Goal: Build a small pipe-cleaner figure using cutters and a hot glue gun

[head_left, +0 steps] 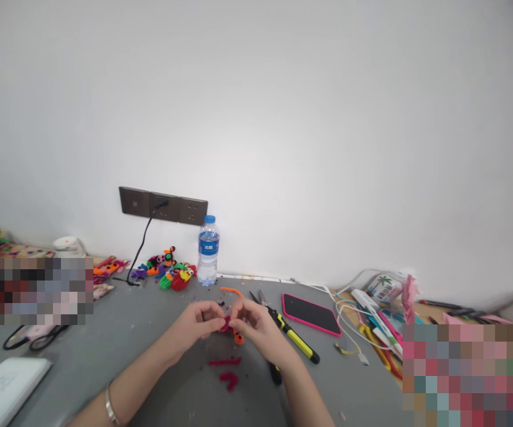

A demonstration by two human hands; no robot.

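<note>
My left hand and my right hand meet above the grey table, fingertips pinched together on a small dark pink pipe cleaner piece. Fingers cover most of that piece. Just below the right fingertips is an orange piece with dark spots; whether it joins the pink one I cannot tell. On the table nearer to me lie a straight pink strip and a bent pink piece. An orange stem shows beyond my right fingers. Pliers with yellow-black handles lie partly behind my right hand.
A water bottle stands by the wall, beside colourful fuzzy figures. Right of the pliers lies a pink-cased phone, with white cables and a cluttered pile beyond. A white box sits at the left front.
</note>
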